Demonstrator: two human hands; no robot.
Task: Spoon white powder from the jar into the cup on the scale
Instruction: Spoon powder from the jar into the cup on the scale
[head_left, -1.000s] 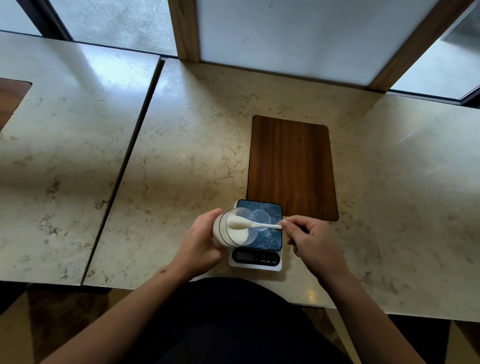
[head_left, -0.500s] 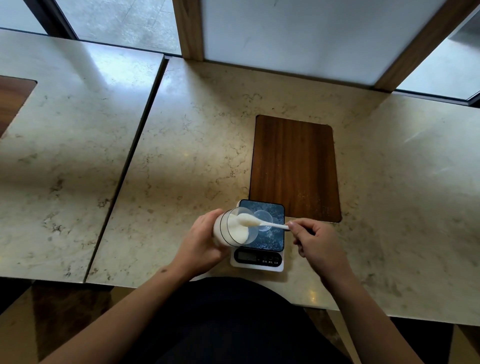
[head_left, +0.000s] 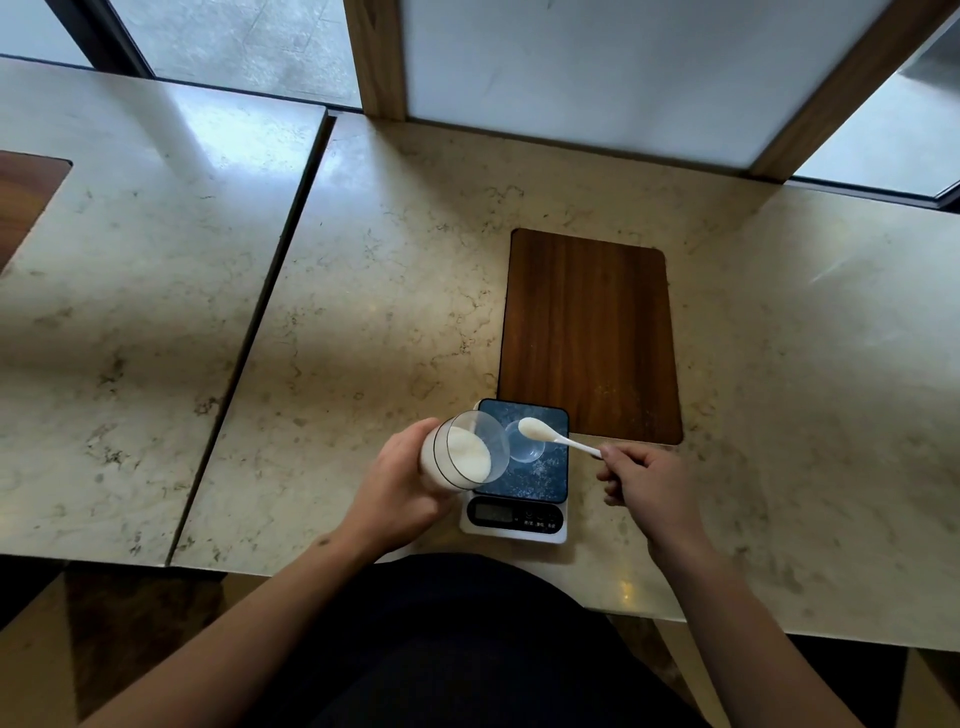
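1. right hand (head_left: 652, 480): fingers (head_left: 610, 453) pinched shut on the handle end of the white spoon (head_left: 556, 438).
2. the spoon bowl, heaped with white powder (head_left: 531, 428), hangs over the clear cup (head_left: 524, 441) on the scale (head_left: 519, 470).
3. left hand (head_left: 400, 480): fingers wrapped round the jar (head_left: 462, 457) (tilted, mouth toward the cup), at the scale's left edge.
4. the scale sits on the marble desk (head_left: 389, 312), just before a wooden inlay (head_left: 589, 338).

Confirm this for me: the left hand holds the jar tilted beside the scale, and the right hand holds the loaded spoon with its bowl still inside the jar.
Not quite. The head view shows the left hand holding the jar tilted beside the scale, and the right hand holding the loaded spoon, but its bowl is outside the jar, over the clear cup on the scale.
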